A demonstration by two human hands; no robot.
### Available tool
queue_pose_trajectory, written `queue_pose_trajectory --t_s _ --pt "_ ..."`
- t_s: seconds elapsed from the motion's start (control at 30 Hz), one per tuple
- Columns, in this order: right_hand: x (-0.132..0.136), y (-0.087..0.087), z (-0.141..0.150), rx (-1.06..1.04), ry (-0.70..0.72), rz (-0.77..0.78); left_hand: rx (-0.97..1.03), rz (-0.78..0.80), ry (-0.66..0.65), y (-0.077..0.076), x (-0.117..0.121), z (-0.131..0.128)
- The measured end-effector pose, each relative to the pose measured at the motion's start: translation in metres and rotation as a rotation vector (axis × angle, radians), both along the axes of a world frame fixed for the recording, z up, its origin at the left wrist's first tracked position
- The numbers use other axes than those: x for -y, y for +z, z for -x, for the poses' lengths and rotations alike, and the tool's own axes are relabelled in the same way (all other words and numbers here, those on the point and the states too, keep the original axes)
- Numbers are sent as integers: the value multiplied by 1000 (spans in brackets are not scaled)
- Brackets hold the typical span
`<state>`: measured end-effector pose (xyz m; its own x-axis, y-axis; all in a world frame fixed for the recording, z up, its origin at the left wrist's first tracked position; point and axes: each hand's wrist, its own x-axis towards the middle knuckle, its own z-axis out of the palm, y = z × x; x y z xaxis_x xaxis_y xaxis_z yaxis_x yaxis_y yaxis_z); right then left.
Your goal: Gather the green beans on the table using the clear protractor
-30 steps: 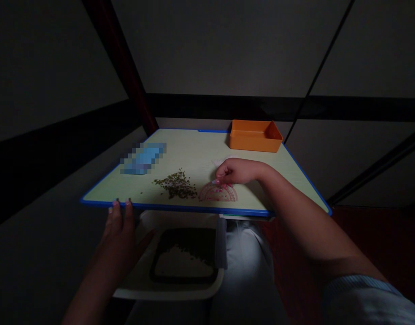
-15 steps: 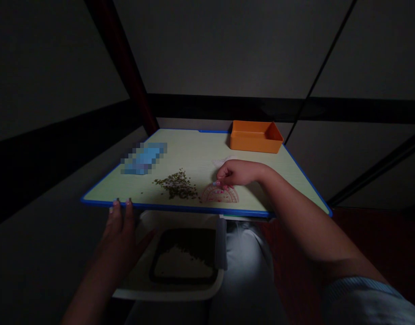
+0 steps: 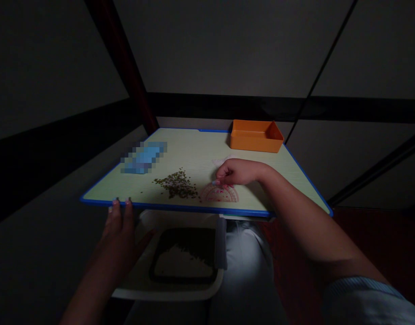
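A pile of small dark green grains (image 3: 178,185) lies near the front of a pale green table (image 3: 194,153) with a blue rim. My right hand (image 3: 235,172) rests on the table just right of the pile, its fingers pinched on the top of a pink half-round protractor (image 3: 219,193) that lies flat. My left hand (image 3: 121,235) is below the table's front edge, holding the left side of a white tray (image 3: 180,289) on my lap; the tray's dark well holds more grains. Its fingertips reach the table rim.
An orange box (image 3: 255,135) stands at the table's far right corner. A blurred blue object (image 3: 143,157) lies at the left of the table. Dark wall panels rise behind; my pale trouser leg (image 3: 248,257) shows under the table.
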<state>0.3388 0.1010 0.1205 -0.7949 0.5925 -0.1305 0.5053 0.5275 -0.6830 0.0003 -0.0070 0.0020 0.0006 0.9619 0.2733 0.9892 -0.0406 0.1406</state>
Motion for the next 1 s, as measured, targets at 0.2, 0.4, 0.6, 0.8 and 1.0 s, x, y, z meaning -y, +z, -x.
queue_pose_trajectory --t_s 0.2,0.4,0.6,0.8,1.0 --pt "-1 1 -1 8 -35 -29 -11 17 9 2 1 -2" --pt "-2 -3 1 25 -8 5 -4 13 8 2 1 -1" --pt "-1 -6 3 -4 24 47 3 10 1 3 2 -4" --pt "0 -5 4 -15 32 79 10 42 23 7 2 -4" --pt "-1 -5 4 3 29 57 11 24 11 5 0 -5"
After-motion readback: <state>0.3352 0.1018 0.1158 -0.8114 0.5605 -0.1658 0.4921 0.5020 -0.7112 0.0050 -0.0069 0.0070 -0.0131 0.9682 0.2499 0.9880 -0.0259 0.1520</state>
